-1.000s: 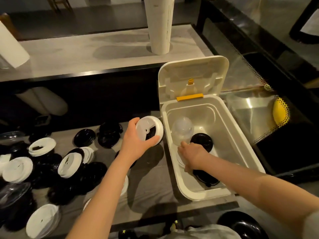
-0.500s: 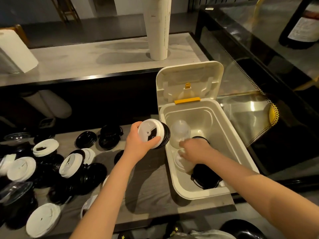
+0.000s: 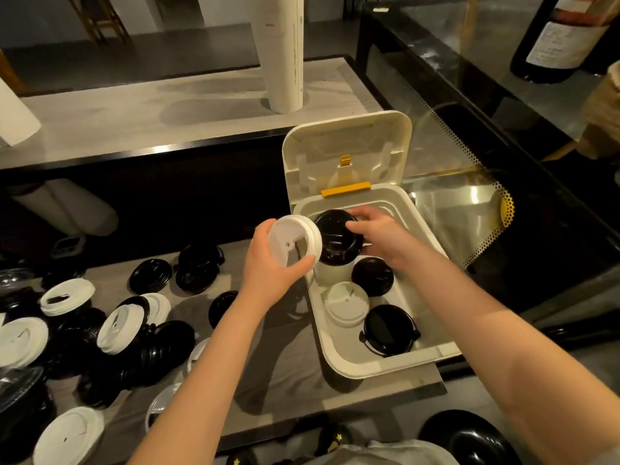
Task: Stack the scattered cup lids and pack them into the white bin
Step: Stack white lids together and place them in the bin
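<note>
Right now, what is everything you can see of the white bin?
The white bin looks like glossy cream plastic, rectangular with rounded corners, sitting at the right end of the grey table. Its hinged cover stands open at the far side, a yellow strip at its base. Inside lie white cup lids and black cup lids. The left hand and right hand grip a lid stack above its far left corner.

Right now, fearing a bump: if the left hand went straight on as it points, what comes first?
Holding white plastic lids, the left hand probably meets the black plastic lid stack in the right hand; depth unclear.
</note>
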Motion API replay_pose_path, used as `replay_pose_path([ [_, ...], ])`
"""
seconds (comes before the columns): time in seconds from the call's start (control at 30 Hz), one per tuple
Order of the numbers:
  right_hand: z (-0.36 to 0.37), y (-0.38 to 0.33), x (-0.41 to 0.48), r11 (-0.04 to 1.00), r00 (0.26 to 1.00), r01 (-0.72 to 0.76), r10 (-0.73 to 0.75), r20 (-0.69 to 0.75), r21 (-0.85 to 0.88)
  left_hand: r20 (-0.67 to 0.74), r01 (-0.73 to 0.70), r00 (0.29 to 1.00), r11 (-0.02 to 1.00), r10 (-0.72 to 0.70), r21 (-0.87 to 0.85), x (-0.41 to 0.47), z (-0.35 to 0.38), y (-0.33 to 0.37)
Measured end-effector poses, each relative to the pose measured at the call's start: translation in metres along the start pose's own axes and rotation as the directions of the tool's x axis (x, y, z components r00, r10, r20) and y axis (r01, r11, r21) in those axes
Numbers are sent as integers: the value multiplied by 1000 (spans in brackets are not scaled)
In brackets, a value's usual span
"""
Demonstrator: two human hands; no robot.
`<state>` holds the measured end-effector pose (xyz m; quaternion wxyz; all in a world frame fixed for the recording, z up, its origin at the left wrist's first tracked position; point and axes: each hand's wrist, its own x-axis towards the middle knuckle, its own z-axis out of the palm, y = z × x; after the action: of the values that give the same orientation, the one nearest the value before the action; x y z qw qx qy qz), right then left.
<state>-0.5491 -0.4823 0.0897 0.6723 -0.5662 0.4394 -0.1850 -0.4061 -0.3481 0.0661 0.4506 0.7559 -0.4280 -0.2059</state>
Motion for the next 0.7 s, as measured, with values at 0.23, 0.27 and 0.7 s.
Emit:
replay_pose_path([
  [0.23,-51,16,3,645,970,7,-190,-151,-765,103,-79,993,977,60,198,3,4,7],
  [0.27,-52,20,8,561,970,-32,-182,-162,-827,112,-82,992,976,60,204,4,6,7],
  [0.7,-36,50,90,293,982,-51,187,5,-955,156,-53,988,975,19,216,9,12,11],
])
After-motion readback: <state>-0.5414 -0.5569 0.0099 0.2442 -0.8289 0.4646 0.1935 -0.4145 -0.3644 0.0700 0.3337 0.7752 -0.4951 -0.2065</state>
